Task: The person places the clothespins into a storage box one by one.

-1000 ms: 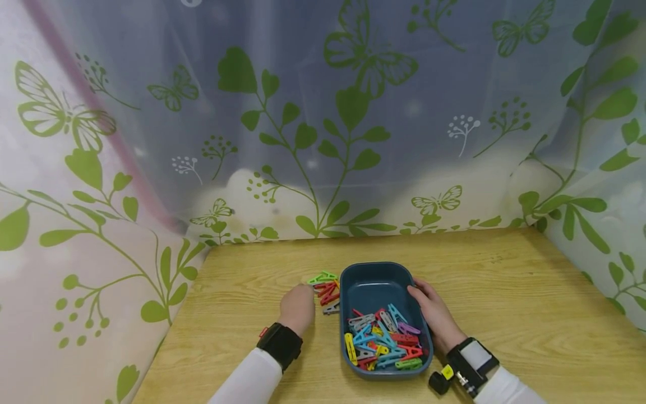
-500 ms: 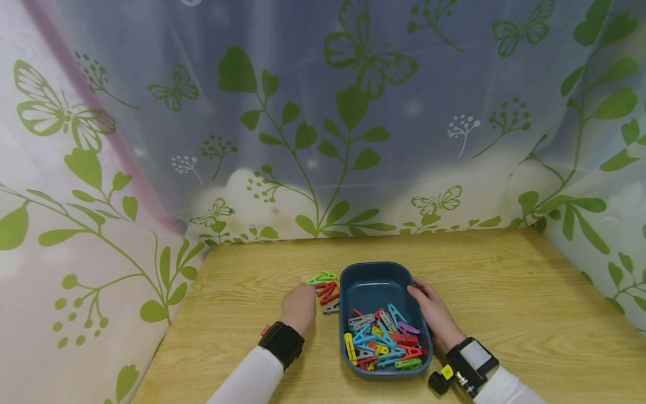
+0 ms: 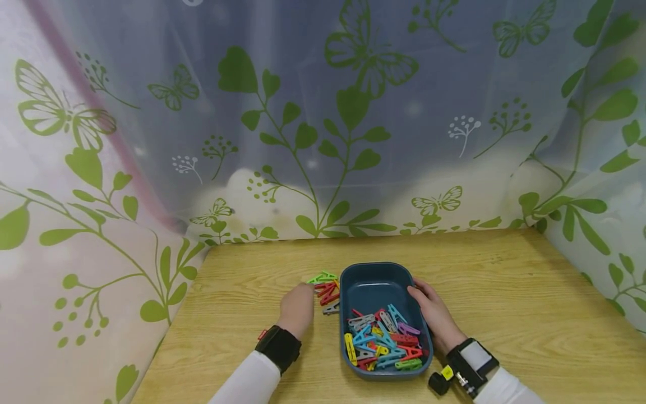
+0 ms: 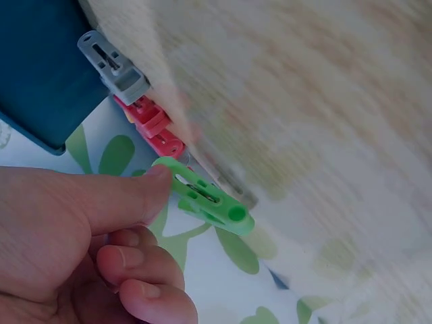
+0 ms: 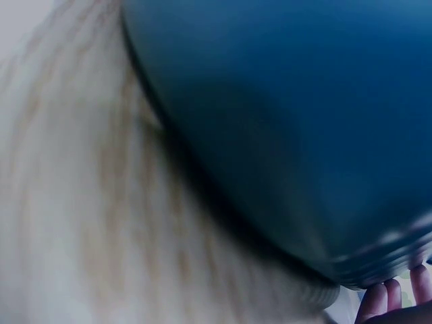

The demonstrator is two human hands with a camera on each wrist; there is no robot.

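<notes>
My left hand (image 3: pixel 296 308) is beside a small row of clothespins left of the dark blue plastic box (image 3: pixel 378 274). In the left wrist view, its thumb and a mostly hidden forefinger pinch one end of a green clothespin (image 4: pixel 206 196). Red clothespins (image 4: pixel 150 125) and a grey clothespin (image 4: pixel 115 67) lie just past it, close to the box wall. At the box's right side my right hand (image 3: pixel 438 315) grips the rim, thumb on top and fingers along the outside. Its fingertips (image 5: pixel 393 294) show under the box edge in the right wrist view.
Many-coloured clothespins (image 3: pixel 386 339) are heaped in the near half of the box. The box stands on a wood-grain table (image 3: pixel 530 314). A curtain (image 3: pixel 313 140) printed with leaves and butterflies closes off the back and both sides.
My left hand shifts very slightly right, then back left, beside the clothespins. The right hand and the box stay where they were.
</notes>
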